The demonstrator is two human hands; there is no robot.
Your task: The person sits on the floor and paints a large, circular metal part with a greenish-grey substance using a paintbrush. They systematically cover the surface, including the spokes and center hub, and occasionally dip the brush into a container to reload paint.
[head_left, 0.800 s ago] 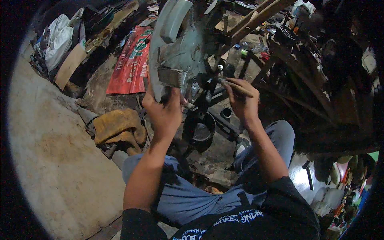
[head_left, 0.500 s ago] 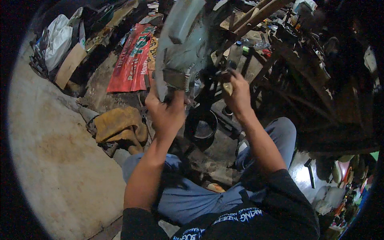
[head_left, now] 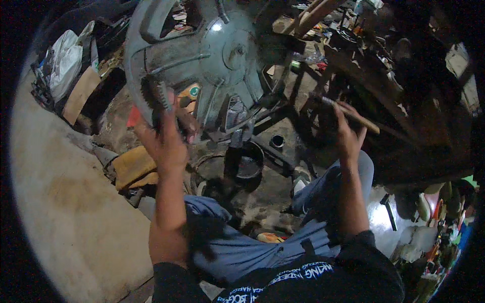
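Observation:
A large grey-green spoked metal wheel fills the upper middle, its face turned toward me. My left hand has its fingers closed on the wheel's lower-left rim, beside a dark, ribbed piece whose details are blurred. My right hand grips a brush with a pale wooden handle, held to the right of the wheel and apart from it. Below the wheel sit a dark round container and a small open-topped cylinder.
A yellow cloth and a pale board lie at left, white sacking above. Dark wooden framework and mixed clutter fill the right, with a shiny surface at lower right. My legs are bent below.
The wheel has turned to show more of its face and swung left with my left hand. My right hand has pulled away rightward from the middle with the brush.

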